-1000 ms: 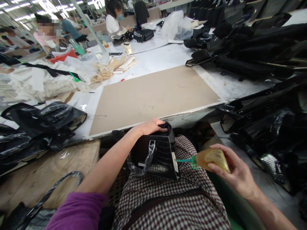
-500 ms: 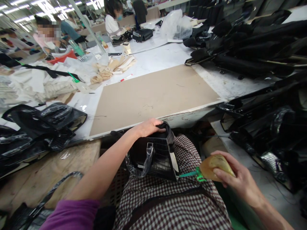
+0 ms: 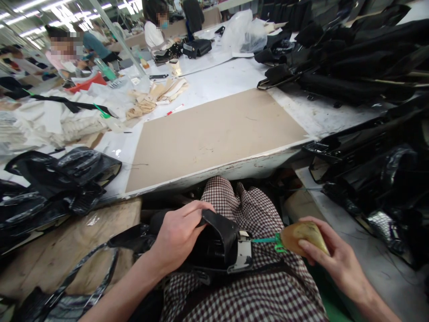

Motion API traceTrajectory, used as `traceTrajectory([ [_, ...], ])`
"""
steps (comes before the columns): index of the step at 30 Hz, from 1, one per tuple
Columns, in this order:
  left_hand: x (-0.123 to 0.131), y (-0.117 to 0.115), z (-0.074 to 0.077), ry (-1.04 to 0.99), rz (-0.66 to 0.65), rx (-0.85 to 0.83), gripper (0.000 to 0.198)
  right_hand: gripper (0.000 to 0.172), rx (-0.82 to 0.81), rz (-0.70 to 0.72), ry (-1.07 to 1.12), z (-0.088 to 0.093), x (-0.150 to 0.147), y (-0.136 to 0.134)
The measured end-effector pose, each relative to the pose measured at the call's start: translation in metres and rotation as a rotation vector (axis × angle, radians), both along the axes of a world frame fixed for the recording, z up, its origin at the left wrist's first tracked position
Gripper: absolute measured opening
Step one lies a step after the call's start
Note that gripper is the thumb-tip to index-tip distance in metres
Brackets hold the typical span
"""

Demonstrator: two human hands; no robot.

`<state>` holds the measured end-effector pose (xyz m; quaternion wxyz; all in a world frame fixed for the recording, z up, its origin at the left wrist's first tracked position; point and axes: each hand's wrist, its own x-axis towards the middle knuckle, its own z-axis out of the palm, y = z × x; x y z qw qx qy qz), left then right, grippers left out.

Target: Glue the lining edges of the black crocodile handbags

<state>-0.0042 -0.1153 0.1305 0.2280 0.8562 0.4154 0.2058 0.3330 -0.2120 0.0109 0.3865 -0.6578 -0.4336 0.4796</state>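
Observation:
A black bag rests on the checkered cloth over my lap, turned so that its dark opening shows. My left hand pinches the bag's upper edge, with the fingertips at the black flap. A pale strip shows along the bag's right end. My right hand is wrapped round a yellowish squeeze bottle with a green cap. The bottle's thin green nozzle points left, its tip at the pale strip; whether they touch is too small to tell.
Ahead lies a brown board on the white table. Black bags are heaped at the left, and more black pieces at the right. A wooden surface is at lower left. Two people work at the back left.
My left hand has come down and nearer, turning the bag so its opening and pale end face more upward. My right hand and the bottle have barely moved.

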Motion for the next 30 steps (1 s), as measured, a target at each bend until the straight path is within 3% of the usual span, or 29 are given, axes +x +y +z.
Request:
traceTrajectory([
  [11, 0.002, -0.042, -0.005, -0.106, -0.001, 0.06, 0.02, 0.052, -0.011, -0.071, 0.003, -0.005, -0.013, 0.005],
  [18, 0.004, -0.044, -0.006, -0.11, 0.006, 0.068, 0.021, 0.051, 0.053, -0.063, -0.136, -0.008, -0.01, 0.004],
  [23, 0.004, -0.044, -0.005, -0.116, 0.034, 0.06, 0.02, 0.05, 0.005, -0.058, -0.044, 0.003, -0.014, 0.01],
  [30, 0.006, -0.05, -0.004, -0.142, 0.032, 0.062, 0.021, 0.049, -0.072, 0.03, -0.005, 0.003, -0.01, 0.013],
])
